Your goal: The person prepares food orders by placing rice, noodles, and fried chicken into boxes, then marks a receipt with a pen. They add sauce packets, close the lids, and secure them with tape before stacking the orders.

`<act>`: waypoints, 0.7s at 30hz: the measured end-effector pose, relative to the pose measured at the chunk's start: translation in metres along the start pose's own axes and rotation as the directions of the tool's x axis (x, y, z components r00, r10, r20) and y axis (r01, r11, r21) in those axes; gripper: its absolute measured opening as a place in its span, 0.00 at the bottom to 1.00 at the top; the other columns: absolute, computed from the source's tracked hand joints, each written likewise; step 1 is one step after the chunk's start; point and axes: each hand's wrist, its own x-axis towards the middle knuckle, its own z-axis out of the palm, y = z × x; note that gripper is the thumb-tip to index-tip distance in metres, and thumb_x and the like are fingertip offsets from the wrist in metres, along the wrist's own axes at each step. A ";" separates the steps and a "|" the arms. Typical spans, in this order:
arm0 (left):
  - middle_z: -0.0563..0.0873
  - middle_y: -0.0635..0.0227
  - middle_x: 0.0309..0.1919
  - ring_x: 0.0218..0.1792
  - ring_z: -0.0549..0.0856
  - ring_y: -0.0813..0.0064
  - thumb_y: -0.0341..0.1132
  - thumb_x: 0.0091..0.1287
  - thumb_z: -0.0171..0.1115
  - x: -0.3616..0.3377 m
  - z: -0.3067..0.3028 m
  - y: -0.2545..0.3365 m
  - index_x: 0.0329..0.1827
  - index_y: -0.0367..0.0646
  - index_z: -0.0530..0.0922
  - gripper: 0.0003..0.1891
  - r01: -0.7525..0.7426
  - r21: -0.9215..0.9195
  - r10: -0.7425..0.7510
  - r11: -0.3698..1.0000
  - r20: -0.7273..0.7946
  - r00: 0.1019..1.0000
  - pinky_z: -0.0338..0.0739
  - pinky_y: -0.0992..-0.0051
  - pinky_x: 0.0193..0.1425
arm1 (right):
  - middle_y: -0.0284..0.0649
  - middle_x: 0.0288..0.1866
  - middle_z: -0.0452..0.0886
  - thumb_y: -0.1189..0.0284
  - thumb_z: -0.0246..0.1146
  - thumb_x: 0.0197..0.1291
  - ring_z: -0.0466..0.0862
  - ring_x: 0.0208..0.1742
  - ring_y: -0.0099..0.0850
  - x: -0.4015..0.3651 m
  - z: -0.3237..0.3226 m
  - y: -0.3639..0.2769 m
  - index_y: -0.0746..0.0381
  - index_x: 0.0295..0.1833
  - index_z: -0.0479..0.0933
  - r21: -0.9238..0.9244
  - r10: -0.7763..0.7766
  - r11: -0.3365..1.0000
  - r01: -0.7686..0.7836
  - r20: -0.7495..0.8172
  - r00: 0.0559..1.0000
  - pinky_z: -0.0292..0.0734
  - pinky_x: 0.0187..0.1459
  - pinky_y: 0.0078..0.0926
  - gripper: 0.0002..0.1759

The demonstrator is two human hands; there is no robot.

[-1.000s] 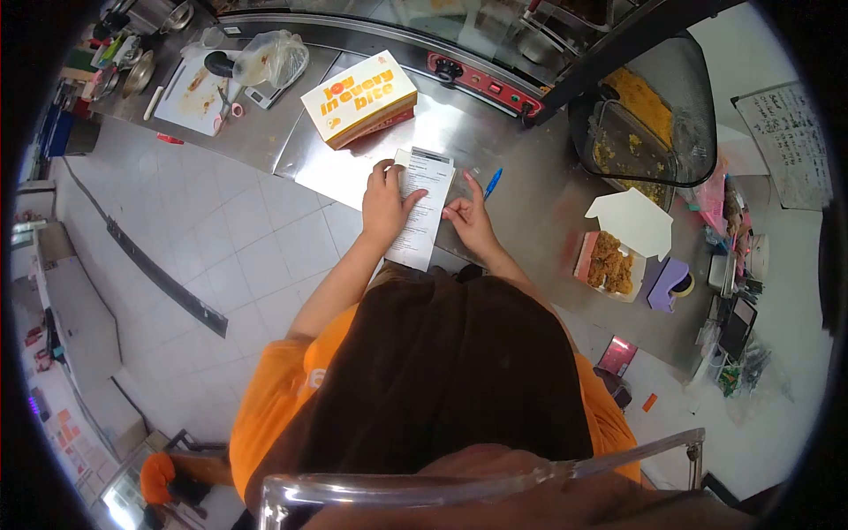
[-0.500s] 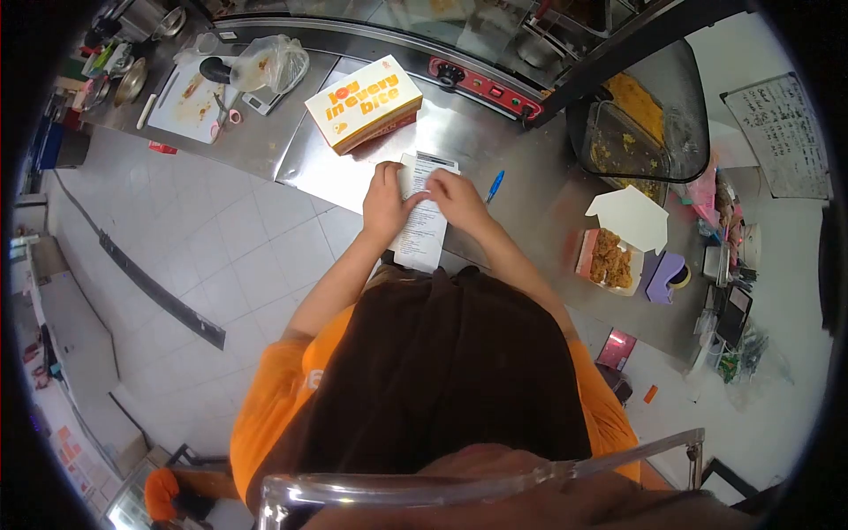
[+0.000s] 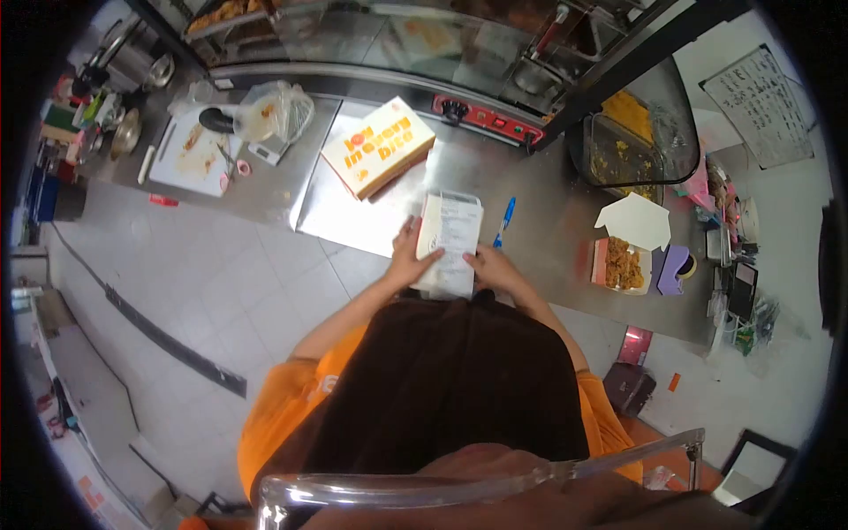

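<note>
Steel counter (image 3: 530, 190) is smooth and shiny, with a glossy yellow cardboard box (image 3: 378, 146) sitting shut at the back. I've got the long receipt (image 3: 452, 231) over the counter's near edge, left hand (image 3: 406, 262) and right hand (image 3: 493, 265) pinching its sides. Thin, floppy, near weightless I'd guess, and it creases easily, so edges are best. Blue pen (image 3: 505, 221) lies just beside it.

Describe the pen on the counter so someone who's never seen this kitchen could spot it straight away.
Find the steel counter below the glass display case. Near its front edge, the left hand and right hand hold a white receipt, and the pen lies just right of it. It is the only slim blue thing there, unlike the broad orange-lettered box further left.
</note>
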 end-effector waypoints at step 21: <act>0.75 0.60 0.60 0.58 0.75 0.75 0.44 0.64 0.61 0.225 -0.249 0.022 0.63 0.35 0.69 0.29 0.746 -0.030 -0.453 0.665 0.778 0.435 0.70 0.74 0.62 | 0.43 0.77 0.22 0.38 0.63 0.48 0.37 0.75 0.58 0.083 0.019 -0.154 0.38 0.71 0.17 0.914 -0.383 0.404 -0.044 0.213 0.899 0.51 0.61 0.73 0.65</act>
